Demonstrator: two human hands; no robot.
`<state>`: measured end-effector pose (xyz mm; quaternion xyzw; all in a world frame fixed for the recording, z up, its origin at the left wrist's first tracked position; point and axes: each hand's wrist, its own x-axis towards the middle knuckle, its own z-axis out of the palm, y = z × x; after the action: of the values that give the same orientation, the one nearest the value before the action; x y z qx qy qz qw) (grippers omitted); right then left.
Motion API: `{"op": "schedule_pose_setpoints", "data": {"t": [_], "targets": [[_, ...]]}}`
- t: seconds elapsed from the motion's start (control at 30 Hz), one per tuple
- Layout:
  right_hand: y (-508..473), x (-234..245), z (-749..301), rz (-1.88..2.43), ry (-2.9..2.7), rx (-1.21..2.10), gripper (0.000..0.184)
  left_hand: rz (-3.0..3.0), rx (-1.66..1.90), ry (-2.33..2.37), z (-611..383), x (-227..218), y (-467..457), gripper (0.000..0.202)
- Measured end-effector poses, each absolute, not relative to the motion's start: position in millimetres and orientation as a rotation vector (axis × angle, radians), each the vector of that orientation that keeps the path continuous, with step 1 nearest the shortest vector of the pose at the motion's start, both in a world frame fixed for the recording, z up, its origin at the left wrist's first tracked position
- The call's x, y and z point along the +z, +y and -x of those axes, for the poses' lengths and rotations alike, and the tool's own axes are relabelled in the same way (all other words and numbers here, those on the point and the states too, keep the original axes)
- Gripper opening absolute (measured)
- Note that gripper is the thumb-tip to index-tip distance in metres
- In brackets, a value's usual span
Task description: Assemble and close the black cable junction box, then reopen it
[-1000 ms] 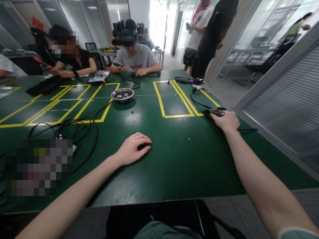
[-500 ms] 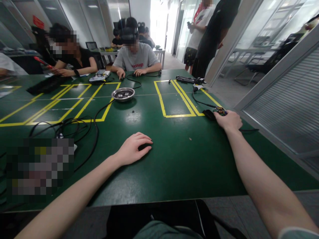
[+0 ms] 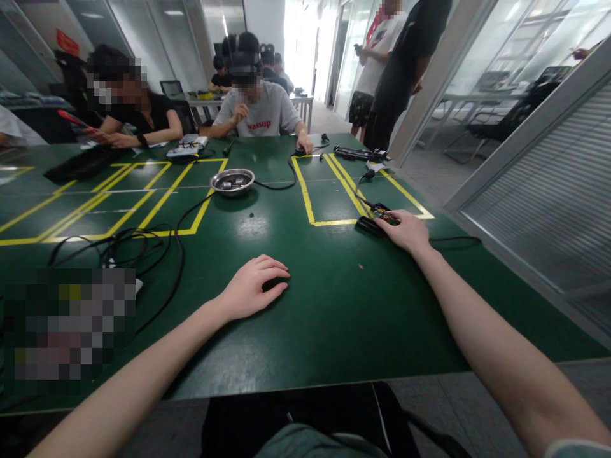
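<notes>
My right hand (image 3: 405, 231) reaches out over the green table (image 3: 334, 305) and is closed on a small black device with coloured buttons (image 3: 382, 216), which has a cable running from it. The device lies just below the yellow taped rectangle (image 3: 329, 191). My left hand (image 3: 252, 286) rests palm down on the table near the middle, fingers loosely curved, holding nothing.
A metal bowl (image 3: 233, 182) with small parts sits at the table's centre. Black cables (image 3: 138, 245) coil at the left. Two people sit at the far side, and two stand at the back right. A black tool (image 3: 356, 153) lies at the far right.
My right hand has dragged the black device leftwards and nearer, from the table's right edge to the corner of the yellow rectangle. The left hand has stayed still.
</notes>
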<state>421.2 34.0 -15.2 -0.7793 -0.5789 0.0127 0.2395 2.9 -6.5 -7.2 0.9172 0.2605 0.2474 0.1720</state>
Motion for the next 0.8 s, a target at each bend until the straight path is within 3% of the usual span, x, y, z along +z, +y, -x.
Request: {"op": "schedule_pose_setpoints", "data": {"t": [0.17,0.27,0.47,0.63,0.8], "targets": [[31,-14,-377,1.911,-1.797,0.153,0.029,-2.588,0.718,0.746,-4,-8,-6,0.016],[26,-14,-351,1.568,-2.037,0.241,0.029,-2.568,0.713,0.771,-5,-8,-7,0.02],[-1,-11,-298,1.073,-2.326,0.464,0.025,-2.553,0.761,0.821,-6,-6,-11,0.041],[-29,-9,-266,0.757,-2.486,0.63,0.03,-2.656,0.753,0.685,-5,2,-15,0.009],[-35,-6,-261,0.786,-2.539,0.55,0.035,-2.604,0.657,0.637,-4,6,-21,0.013]]}}
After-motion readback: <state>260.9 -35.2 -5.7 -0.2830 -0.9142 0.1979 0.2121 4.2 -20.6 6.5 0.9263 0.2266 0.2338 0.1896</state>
